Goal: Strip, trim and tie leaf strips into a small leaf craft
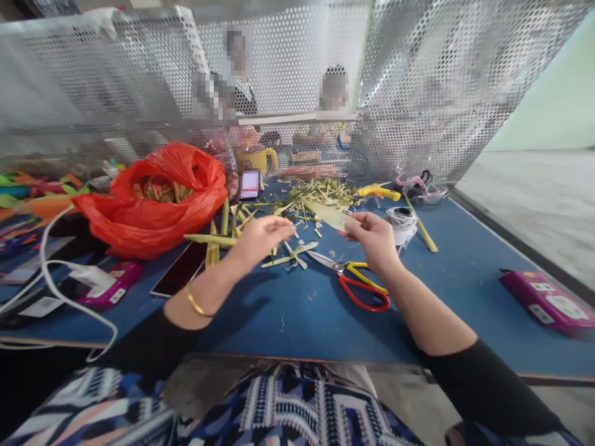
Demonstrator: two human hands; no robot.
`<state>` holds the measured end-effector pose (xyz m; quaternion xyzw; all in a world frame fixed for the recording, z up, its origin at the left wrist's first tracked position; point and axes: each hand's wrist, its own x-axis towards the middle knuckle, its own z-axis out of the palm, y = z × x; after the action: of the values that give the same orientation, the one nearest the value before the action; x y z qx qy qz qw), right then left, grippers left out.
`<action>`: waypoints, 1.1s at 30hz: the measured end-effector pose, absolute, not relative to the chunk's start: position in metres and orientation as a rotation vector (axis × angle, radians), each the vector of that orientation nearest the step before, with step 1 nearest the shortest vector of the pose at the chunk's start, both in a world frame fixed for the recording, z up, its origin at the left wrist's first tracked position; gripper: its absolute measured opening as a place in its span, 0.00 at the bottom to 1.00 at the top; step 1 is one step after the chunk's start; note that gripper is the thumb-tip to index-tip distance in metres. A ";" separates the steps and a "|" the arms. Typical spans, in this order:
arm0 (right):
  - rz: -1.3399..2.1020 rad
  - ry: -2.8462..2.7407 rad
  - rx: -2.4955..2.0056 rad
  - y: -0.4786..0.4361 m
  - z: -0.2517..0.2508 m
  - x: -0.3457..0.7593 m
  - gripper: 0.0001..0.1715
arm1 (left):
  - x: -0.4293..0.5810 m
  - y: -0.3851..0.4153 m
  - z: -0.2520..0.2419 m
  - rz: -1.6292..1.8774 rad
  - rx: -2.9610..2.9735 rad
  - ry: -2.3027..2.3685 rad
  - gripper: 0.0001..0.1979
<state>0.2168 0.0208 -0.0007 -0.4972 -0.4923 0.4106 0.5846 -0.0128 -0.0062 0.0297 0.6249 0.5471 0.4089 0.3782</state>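
My right hand [372, 238] pinches one end of a broad, pale husk leaf [325, 215], which points away to the left. Across from it, my left hand [264, 238] has its fingers drawn together; whatever may be between them is too small to make out. Between and below my hands, a star-shaped bundle of pale strips [294, 254] lies on the blue table [288, 328]. Scissors [353, 279] with one red and one yellow handle rest partly spread, near my right wrist. Behind my hands is a heap of green-yellow trimmings [325, 193].
A red plastic bag [149, 217] of husk-like pieces stands at left, beside a phone [180, 272] and a magenta device [116, 285] with a white cable. Right lie a white string roll [402, 223], a yellow-handled tool [379, 192] and another magenta device [546, 300]. A perforated screen [297, 62] rises behind.
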 end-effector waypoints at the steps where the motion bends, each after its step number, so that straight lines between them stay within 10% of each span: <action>1: 0.963 -1.157 -1.146 0.018 -0.001 0.214 0.14 | 0.010 -0.006 0.026 1.046 1.389 1.342 0.12; 33: 1.281 -1.546 -1.292 -0.005 -0.001 0.203 0.23 | 0.032 0.033 0.005 1.405 0.871 1.294 0.23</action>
<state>0.2033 -0.0053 -0.0012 -0.5032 -0.6020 0.4989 0.3679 0.0320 0.0326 0.0055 0.3598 0.5346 0.5805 0.4977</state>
